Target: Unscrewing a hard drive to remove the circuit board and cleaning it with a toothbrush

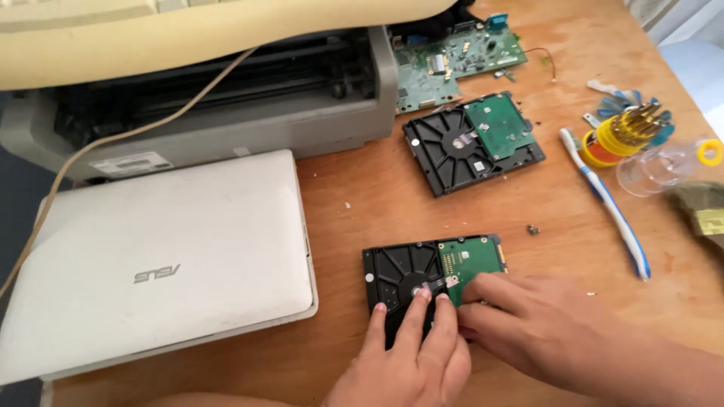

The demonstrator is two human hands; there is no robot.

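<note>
Near the front edge of the wooden bench (pixel 354 196), both hands on a black hard drive (pixel 403 275) lying circuit side up, its green circuit board (pixel 471 260) toward the right. Left hand (pixel 407 354) spread flat, three fingertips (pixel 426 295) pressing down on the dark metal casing near the centre, grasping nothing. Right hand (pixel 528 320) laid over the lower right part of the drive, fingers curled against the edge of the green board; impossible to tell whether anything is pinched beneath them.

Just left of the drive, a closed white laptop (pixel 173 256), lid up. Behind the laptop, a grey printer (pixel 226 105) with a beige cable (pixel 136 132) trailing across it, and a cream-coloured cover (pixel 188 34) above.

Further back on the bench, well apart from the hands, a second black hard drive (pixel 471 143), also circuit side up, angled. Beyond that, a bare green circuit board (pixel 452 64) beside the printer.

To the right, a white and blue toothbrush (pixel 607 200) lying diagonally, a yellow and orange holder of screwdriver bits (pixel 622 132), and a clear plastic cap (pixel 656 166) near it. Between the two drives, a small dark screw (pixel 532 229) alone on the wood.
</note>
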